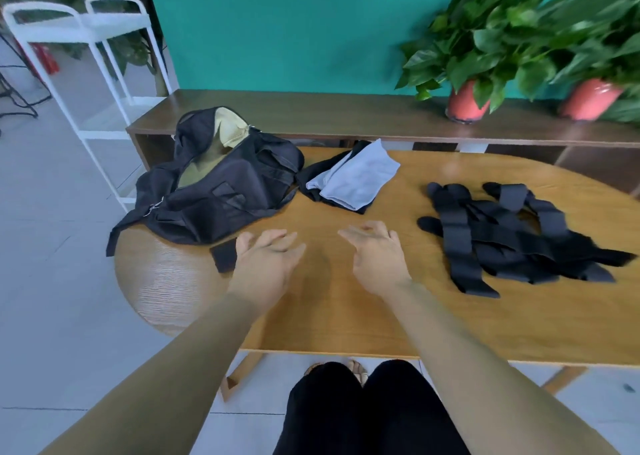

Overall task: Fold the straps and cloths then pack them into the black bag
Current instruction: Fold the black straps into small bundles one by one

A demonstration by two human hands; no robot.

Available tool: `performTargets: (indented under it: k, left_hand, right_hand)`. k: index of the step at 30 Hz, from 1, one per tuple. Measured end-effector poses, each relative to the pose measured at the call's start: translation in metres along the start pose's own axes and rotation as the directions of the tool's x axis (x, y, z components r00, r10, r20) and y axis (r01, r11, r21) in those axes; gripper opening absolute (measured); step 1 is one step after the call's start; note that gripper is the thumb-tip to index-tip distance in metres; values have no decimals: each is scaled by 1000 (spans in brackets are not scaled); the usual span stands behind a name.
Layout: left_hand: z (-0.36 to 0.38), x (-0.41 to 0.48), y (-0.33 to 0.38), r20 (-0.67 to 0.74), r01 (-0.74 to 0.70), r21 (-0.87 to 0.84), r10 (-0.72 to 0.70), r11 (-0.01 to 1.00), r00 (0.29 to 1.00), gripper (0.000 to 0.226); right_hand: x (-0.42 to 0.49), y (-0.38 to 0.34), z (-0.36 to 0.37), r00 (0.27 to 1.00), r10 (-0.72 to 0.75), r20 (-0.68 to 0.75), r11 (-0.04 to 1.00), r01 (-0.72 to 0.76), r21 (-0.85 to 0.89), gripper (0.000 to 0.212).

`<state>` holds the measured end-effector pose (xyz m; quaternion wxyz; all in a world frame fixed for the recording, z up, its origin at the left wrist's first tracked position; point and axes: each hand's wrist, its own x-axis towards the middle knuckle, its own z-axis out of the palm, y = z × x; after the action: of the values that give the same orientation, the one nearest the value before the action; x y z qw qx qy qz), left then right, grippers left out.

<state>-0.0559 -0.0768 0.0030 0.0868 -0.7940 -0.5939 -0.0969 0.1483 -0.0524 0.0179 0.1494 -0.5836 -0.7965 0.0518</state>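
Two hands over the wooden table, empty — left hand and right hand w/ fingers loosely spread. Black bag unzipped at left; folded cloths just beside it; straps piled at right — well apart from bag.

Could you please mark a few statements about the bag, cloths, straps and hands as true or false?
1. The black bag is open, with its beige lining showing. True.
2. The left hand grips a strap. False: its fingers are straight and it holds nothing.
3. The straps lie in a loose pile on the table, to the right of the right hand. True.
4. The light blue cloth is packed inside the bag. False: it lies on the table beside the bag, on top of a black cloth.
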Motion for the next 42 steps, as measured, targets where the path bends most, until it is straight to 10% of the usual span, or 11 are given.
performTargets:
  k: [10,21,42]
  left_hand:
    - [4,53,140,4,-241,-178,246,954,969,34]
    - [24,98,241,267,-330,-253,394,909,880,54]
    - [22,26,136,423,-302,-163,343,939,839,58]
  right_hand:
    - [-61,145,-55,883,434,-177,898,-440,5,45]
    - [-60,195,-43,920,386,-66,871,-387,-301,43]
    - [-43,184,-43,871,483,87,831,-425,-358,41]
